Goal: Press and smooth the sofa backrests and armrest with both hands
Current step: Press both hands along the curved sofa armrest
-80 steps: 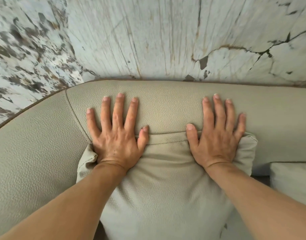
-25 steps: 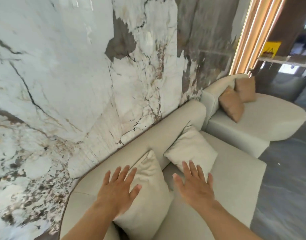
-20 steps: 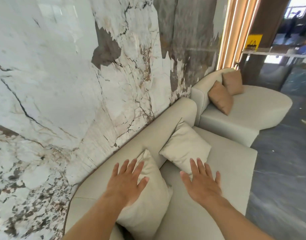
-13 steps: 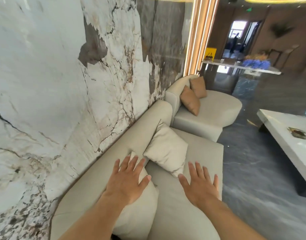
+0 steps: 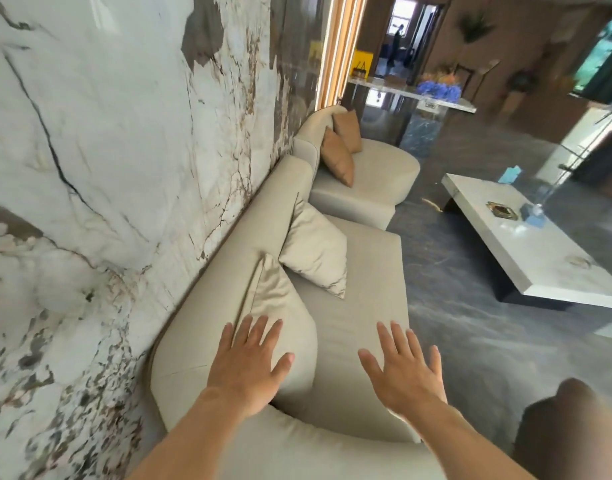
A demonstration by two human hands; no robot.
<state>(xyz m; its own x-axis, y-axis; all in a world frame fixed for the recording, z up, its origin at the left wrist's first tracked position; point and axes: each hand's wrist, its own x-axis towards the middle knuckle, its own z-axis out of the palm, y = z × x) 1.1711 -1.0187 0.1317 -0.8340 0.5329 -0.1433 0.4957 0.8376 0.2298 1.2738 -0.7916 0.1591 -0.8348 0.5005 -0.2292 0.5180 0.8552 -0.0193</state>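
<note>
A beige sofa runs along the marble wall, its long backrest stretching away from me and its armrest curving under my forearms. My left hand is spread flat, palm down, over the lower end of the near beige cushion; whether it touches the cushion is unclear. My right hand hovers open with fingers apart above the seat. A second beige cushion leans against the backrest farther along. Neither hand holds anything.
Beyond the sofa stands a rounded beige chaise with two tan cushions. A low white coffee table stands on the dark floor to the right. A dark brown rounded object is at the lower right.
My view has swung right and back from the sofa, showing more of the room. Both hands lifted off the backrest top and cushion and now sit lower, over the near cushion and seat.
</note>
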